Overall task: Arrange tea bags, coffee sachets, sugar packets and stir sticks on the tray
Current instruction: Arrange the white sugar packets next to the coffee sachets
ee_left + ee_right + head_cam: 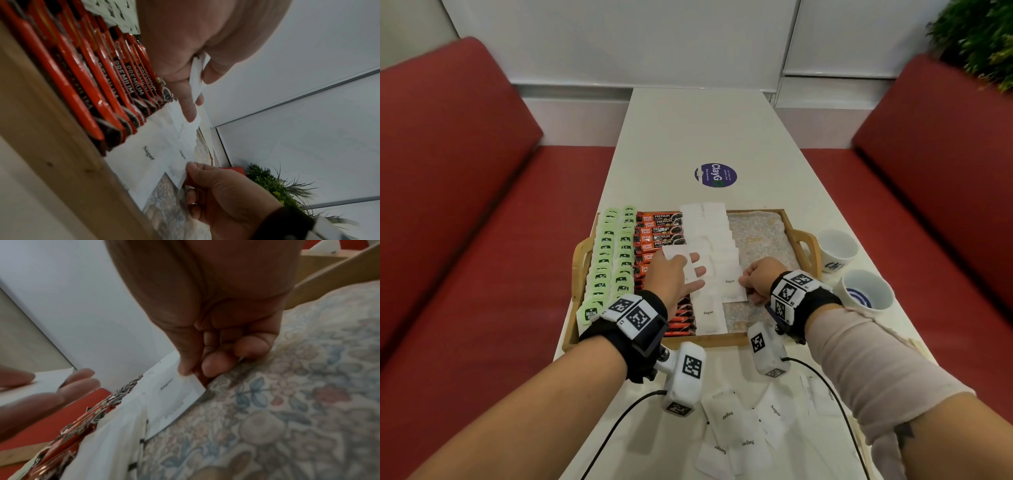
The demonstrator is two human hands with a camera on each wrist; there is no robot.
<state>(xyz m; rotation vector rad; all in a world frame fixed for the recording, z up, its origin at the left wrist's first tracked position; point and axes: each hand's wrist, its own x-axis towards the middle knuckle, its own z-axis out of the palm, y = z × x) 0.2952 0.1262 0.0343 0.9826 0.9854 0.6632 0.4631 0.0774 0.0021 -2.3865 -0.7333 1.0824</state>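
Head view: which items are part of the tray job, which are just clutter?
Job:
tray
tea bags
coffee sachets
sugar packets in tray
loose sugar packets on the table
left hand holding a packet
right hand pinching a packet

Lying about:
two cups
round sticker
plant

Tray: wooden handled tray [796, 236] mid-frame on long white table [698, 130].
Rows, left to right: green tea bags [607, 260], red coffee sachets [659, 228], white sugar packets [710, 229].
Right of tray: two white cups [837, 248].
Bottom centre: loose sugar packets [743, 435].
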